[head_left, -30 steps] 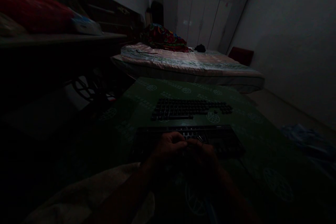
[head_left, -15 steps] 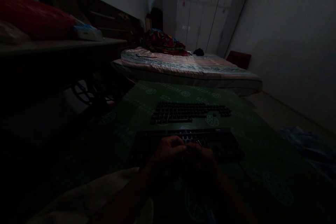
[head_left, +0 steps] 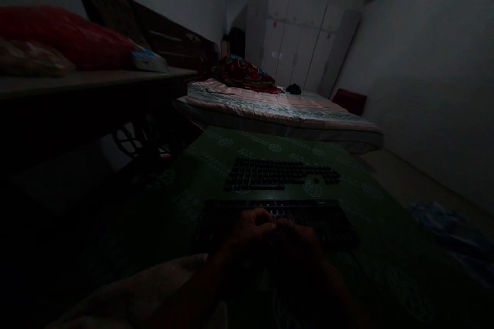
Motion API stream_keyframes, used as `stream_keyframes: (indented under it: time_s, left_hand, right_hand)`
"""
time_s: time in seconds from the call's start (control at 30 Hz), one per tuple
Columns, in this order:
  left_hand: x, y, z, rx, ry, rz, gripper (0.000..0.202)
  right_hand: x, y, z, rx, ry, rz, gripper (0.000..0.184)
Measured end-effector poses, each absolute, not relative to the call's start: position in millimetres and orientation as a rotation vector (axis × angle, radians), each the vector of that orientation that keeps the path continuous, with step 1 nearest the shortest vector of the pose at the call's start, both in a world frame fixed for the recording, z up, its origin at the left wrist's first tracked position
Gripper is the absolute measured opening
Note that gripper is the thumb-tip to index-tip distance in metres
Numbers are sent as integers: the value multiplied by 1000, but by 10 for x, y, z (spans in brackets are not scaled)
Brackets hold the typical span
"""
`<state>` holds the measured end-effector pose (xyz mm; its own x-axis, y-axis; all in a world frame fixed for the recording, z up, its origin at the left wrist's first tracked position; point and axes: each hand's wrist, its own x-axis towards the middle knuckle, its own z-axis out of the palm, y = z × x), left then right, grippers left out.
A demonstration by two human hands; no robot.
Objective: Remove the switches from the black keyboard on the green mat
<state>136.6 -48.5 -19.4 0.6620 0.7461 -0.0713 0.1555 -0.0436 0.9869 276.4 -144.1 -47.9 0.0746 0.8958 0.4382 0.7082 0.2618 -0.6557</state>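
A dark computer keyboard [head_left: 324,211] lies on the green table, much of its key area in deep shadow. My left hand [head_left: 252,226] is over its middle, thumb and fingers pinched together. My right hand [head_left: 299,239] meets it there, fingers curled in and fingertips close to the left ones. What either pinch holds is too small and dark to make out. Behind the keyboard, loose black keycaps [head_left: 266,172] are set out in rows like a keyboard layout.
The green table [head_left: 208,149] has a printed cover. Beyond it stands a bed [head_left: 309,110] with a red patterned blanket [head_left: 247,74]. At left, a shelf [head_left: 116,78] holds a red bag [head_left: 77,36]. A cable [head_left: 360,264] runs from the keyboard's right side. Pale cloth [head_left: 154,288] lies at lower left.
The view has tilted up a little, so everything sits lower in the picture. Both hands stay together over the keyboard; a thin shiny sliver by the right fingers no longer shows clearly.
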Motion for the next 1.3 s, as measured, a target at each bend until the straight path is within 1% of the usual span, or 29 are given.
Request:
stream_keyframes:
  time_s: [0.17, 0.27, 0.37, 0.43, 0.57, 0.73, 0.83, 0.9, 1.0, 1.2, 1.3]
  left_hand:
    - [1366, -456, -236, 1566, 777, 579, 16]
    - [1363, -453, -240, 1531, 755, 586, 17]
    - [1354, -446, -232, 1502, 749, 609, 18]
    - [1346, -432, -227, 1483, 747, 612, 19]
    - [1334, -402, -228, 1432, 723, 594, 21]
    - [1335, -419, -223, 1400, 721, 599, 22]
    - [1343, -432, -222, 1390, 723, 597, 23]
    - [1349, -433, -223, 1392, 728, 595, 24]
    - [1353, -440, -213, 1399, 732, 586, 23]
    - [1346, -491, -197, 1430, 744, 561, 21]
    - [1353, -497, -227, 1474, 745, 538, 21]
  right_hand:
    - [2809, -1387, -443, -1618, -1767, 206, 20]
    - [2844, -1367, -398, -1690, -1863, 130, 26]
    - [2887, -1356, -353, -1674, -1952, 62, 30]
    - [2910, -1347, -332, -1630, -1972, 34, 29]
    - [2919, -1328, -298, -1633, -1983, 22, 21]
    - [2908, -1332, -219, -1682, -2052, 38, 23]
    - [2922, -1342, -167, -1735, -2130, 61, 20]
    - [2955, -1339, -137, -1727, -2162, 47, 18]
    - [3070, -1301, -75, -1724, -2167, -9, 20]
    - [3515, -1028, 140, -2104, -1959, -183, 27]
    - [3703, -838, 193, -2237, -1975, -187, 28]
